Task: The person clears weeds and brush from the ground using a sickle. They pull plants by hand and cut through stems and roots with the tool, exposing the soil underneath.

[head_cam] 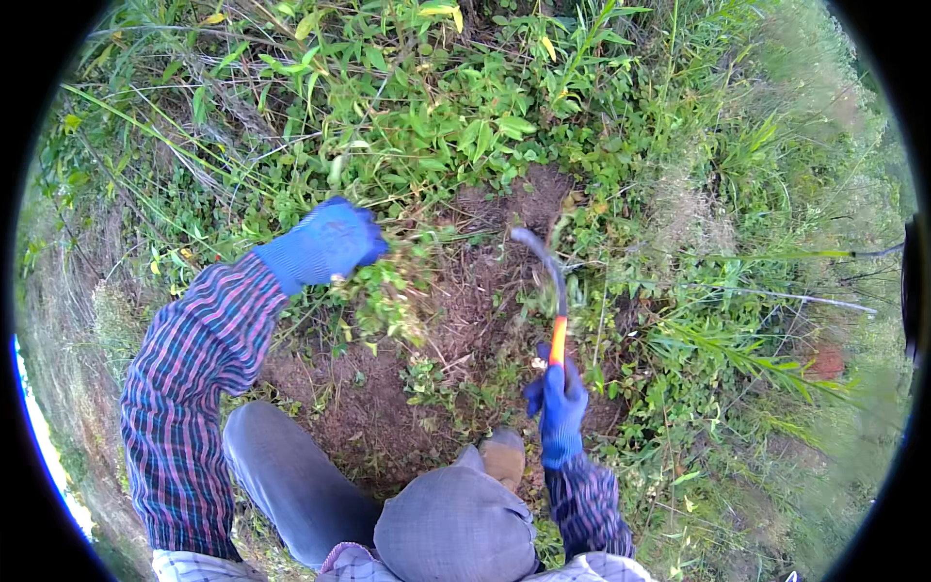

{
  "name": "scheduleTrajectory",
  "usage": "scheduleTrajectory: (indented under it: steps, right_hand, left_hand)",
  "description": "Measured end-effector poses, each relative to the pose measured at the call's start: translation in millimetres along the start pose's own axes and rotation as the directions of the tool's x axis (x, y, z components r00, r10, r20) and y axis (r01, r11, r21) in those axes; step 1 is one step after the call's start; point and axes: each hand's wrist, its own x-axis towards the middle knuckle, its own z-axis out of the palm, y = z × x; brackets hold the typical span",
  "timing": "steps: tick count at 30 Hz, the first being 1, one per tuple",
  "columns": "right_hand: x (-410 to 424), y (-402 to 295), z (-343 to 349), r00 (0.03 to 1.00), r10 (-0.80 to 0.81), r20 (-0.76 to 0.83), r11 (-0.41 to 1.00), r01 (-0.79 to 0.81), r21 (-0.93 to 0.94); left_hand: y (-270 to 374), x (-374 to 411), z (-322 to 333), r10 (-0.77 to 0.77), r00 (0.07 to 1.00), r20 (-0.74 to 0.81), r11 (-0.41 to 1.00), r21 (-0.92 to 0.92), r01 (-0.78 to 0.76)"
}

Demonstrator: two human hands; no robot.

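My left hand, in a blue knitted work glove, is closed around a bunch of leafy green weeds that hangs below and to the right of the fist. In my right hand, gloved the same way, is a sickle with an orange and yellow handle end and a dark curved blade. The blade points up and bends left, its tip over the edge of a bare soil patch. Cut stems and dry bits lie on that soil between my hands.
Dense low plants grow ahead, with tall grass at the right. My bent knees in grey trousers are at the bottom, a brown boot beside them. A thin pale stalk sticks out at the right.
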Motion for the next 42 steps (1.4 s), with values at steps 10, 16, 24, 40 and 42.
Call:
scheduleTrajectory:
  steps: [10, 16, 24, 40, 42]
  right_hand:
    - [115, -38, 72, 0.987, -0.119, -0.112, 0.893, 0.155, 0.423]
    - [184, -55, 94, 0.973, -0.125, -0.193, 0.755, 0.220, 0.618]
    - [250, -90, 86, 0.997, -0.080, 0.003, 0.944, 0.075, 0.323]
    - [231, -58, 80, 0.972, -0.233, -0.027, 0.967, 0.234, 0.101]
    - [233, -59, 89, 0.969, -0.245, -0.015, 0.969, 0.246, 0.030]
  left_hand:
    - [-104, -309, 46, -0.778, 0.550, 0.303, 0.618, 0.214, 0.756]
    - [1, -202, -94, -0.613, 0.715, 0.337, 0.758, -0.007, 0.652]
    - [87, -36, -190, -0.356, 0.932, 0.062, 0.934, 0.017, 0.356]
    - [-40, 267, -45, -0.402, 0.883, -0.244, 0.836, 0.295, 0.462]
    - [-65, 229, -53, -0.629, 0.775, 0.061, 0.771, 0.173, 0.612]
